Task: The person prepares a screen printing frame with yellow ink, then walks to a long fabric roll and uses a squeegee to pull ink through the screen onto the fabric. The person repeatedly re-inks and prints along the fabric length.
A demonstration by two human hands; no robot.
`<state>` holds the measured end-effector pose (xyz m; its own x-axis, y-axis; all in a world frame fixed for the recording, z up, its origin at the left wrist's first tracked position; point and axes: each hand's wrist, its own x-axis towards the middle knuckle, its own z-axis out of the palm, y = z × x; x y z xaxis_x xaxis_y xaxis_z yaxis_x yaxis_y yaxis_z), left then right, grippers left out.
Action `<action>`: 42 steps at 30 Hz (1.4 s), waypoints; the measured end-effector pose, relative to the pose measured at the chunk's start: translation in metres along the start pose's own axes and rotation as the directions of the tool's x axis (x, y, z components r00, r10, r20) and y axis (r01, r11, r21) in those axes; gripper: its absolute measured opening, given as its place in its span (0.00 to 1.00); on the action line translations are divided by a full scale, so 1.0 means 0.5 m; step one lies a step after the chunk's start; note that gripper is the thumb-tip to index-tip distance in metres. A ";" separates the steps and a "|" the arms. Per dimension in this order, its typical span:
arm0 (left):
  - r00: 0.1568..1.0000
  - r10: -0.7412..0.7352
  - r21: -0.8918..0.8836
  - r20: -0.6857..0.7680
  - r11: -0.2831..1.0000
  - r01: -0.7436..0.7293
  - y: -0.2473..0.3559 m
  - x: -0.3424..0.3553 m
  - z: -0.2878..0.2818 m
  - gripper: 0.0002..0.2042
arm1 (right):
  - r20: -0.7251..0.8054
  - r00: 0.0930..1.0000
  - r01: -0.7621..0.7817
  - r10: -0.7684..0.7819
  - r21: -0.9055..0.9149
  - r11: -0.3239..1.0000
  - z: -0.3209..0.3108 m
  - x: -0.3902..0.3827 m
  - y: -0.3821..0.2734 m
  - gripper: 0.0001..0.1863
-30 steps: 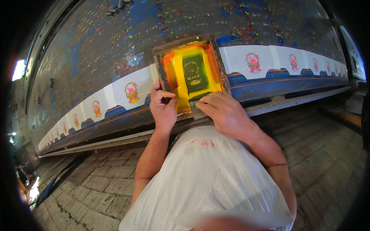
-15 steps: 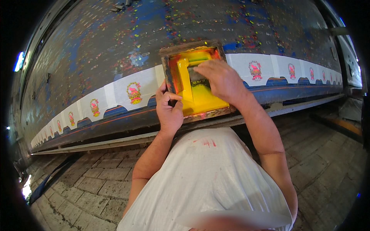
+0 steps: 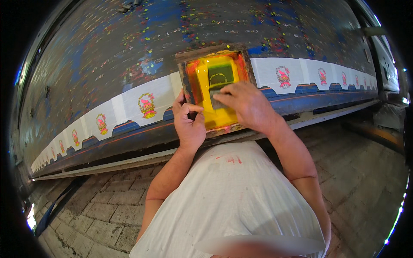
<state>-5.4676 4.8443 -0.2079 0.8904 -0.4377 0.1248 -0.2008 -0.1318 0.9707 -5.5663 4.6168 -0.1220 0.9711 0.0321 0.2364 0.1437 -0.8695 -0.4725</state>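
A wooden screen-printing frame (image 3: 184,81) lies over a row of white printed fabric pieces. Yellow ink (image 3: 203,79) coats much of its inside, around a dark greenish mesh window (image 3: 220,72) with a faint oval design. My left hand (image 3: 189,127) grips the frame's left side near the front corner, fingers curled. Inside the frame, my right hand (image 3: 251,106) is closed on a small grey squeegee (image 3: 218,99), pressed to the inked mesh below the window. The fingers partly cover the squeegee.
White fabric pieces (image 3: 124,105) with pink, yellow-edged emblems run left and right along a long table (image 3: 107,56) spotted with paint. A metal rail (image 3: 124,165) borders its near edge. Small dark pieces (image 3: 127,7) lie at the far side. Below is a brick floor (image 3: 103,217).
My right hand has drawn the squeegee toward me, from the upper part of the mesh to its lower half, baring the window. My left hand keeps its hold on the frame.
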 end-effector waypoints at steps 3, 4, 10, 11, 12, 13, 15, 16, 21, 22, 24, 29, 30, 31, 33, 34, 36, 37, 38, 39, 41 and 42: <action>1.000 -0.001 0.012 -0.002 1.000 0.001 0.000 -0.001 -0.001 0.12 | 0.011 1.000 -0.013 0.013 0.011 1.000 0.004 -0.051 -0.042 0.25; 1.000 -0.001 0.012 0.000 1.000 0.001 0.000 -0.002 -0.002 0.12 | 0.014 0.999 -0.029 0.029 0.029 0.999 0.006 -0.068 -0.056 0.26; 0.999 0.036 -0.030 0.011 0.999 -0.036 -0.010 -0.002 -0.003 0.15 | 0.075 0.994 -0.083 0.078 0.061 0.995 0.005 -0.130 -0.099 0.27; 0.999 0.044 -0.030 0.017 0.999 -0.044 -0.011 -0.002 -0.004 0.16 | 0.083 0.993 -0.095 0.087 0.093 0.991 0.003 -0.138 -0.099 0.26; 0.998 0.054 -0.020 0.020 0.998 -0.053 -0.011 -0.001 -0.004 0.16 | 0.106 0.990 -0.104 0.092 0.121 0.987 0.001 -0.145 -0.098 0.26; 0.998 0.064 0.002 0.021 0.998 -0.064 -0.011 -0.002 -0.005 0.16 | 0.053 0.993 -0.108 0.102 0.125 0.986 -0.001 -0.153 -0.095 0.26; 0.998 0.066 -0.057 0.009 0.996 -0.066 -0.006 0.000 -0.005 0.16 | -0.022 0.992 -0.117 0.121 0.126 0.985 -0.009 -0.176 -0.083 0.27; 0.998 0.061 -0.070 0.006 0.996 -0.061 -0.002 -0.002 -0.005 0.16 | -0.118 0.974 -0.175 0.193 0.149 0.973 -0.009 -0.187 -0.075 0.27; 0.999 0.008 -0.282 -0.047 0.959 -0.021 0.033 0.005 0.020 0.14 | -0.295 0.806 -0.258 0.512 0.604 0.754 -0.001 -0.244 -0.017 0.25; 0.999 0.023 -0.299 -0.039 0.954 -0.034 0.042 0.007 0.033 0.14 | -0.291 0.812 -0.206 0.506 0.669 0.714 -0.003 -0.255 -0.002 0.24; 0.999 0.045 -0.286 -0.029 0.957 -0.052 0.060 0.012 0.069 0.15 | -0.262 0.850 -0.229 0.457 0.597 0.769 -0.025 -0.287 0.035 0.25; 0.999 0.030 -0.294 -0.020 0.955 -0.034 0.098 0.004 0.221 0.16 | -0.284 0.846 -0.199 0.451 0.617 0.762 -0.111 -0.366 0.136 0.24; 1.000 0.017 -0.302 -0.017 0.953 -0.021 0.103 0.000 0.256 0.16 | -0.299 0.835 -0.191 0.463 0.631 0.752 -0.129 -0.384 0.158 0.24; 0.999 0.031 -0.311 -0.017 0.950 -0.035 0.104 -0.004 0.292 0.17 | -0.313 0.823 -0.180 0.474 0.647 0.741 -0.143 -0.403 0.183 0.23; 1.000 0.019 -0.330 -0.016 0.944 -0.023 0.108 -0.007 0.354 0.17 | -0.289 0.825 -0.194 0.486 0.662 0.724 -0.178 -0.433 0.226 0.24; 0.999 0.039 -0.351 -0.002 0.936 -0.037 0.109 -0.012 0.381 0.18 | -0.283 0.826 -0.196 0.487 0.667 0.719 -0.191 -0.451 0.245 0.24; 0.999 0.038 -0.316 0.012 0.948 -0.032 0.109 -0.020 0.424 0.18 | -0.276 0.830 -0.191 0.484 0.675 0.713 -0.208 -0.480 0.281 0.25; 0.999 0.028 -0.308 0.017 0.951 -0.022 0.109 -0.026 0.440 0.18 | -0.269 0.838 -0.185 0.474 0.677 0.712 -0.215 -0.493 0.297 0.24; 0.999 0.038 -0.302 0.011 0.953 -0.033 0.109 -0.030 0.454 0.18 | -0.261 0.847 -0.180 0.463 0.679 0.712 -0.222 -0.504 0.312 0.24; 1.000 0.021 -0.295 0.014 0.955 -0.016 0.108 -0.036 0.463 0.18 | -0.245 0.859 -0.184 0.450 0.673 0.716 -0.226 -0.514 0.323 0.24; 0.999 -0.043 -0.299 0.010 0.953 0.044 0.109 -0.044 0.475 0.18 | -0.204 0.872 -0.197 0.445 0.685 0.701 -0.232 -0.527 0.340 0.23; 0.999 -0.040 -0.273 0.004 0.961 0.040 0.109 -0.046 0.479 0.18 | -0.204 0.874 -0.190 0.440 0.690 0.698 -0.234 -0.530 0.344 0.23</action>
<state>-5.5970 4.6342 -0.2069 0.8960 -0.4357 0.0850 -0.0462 0.0989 0.9940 -5.8213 4.4011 -0.1663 0.8734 -0.4554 0.1723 0.0472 -0.2730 -0.9609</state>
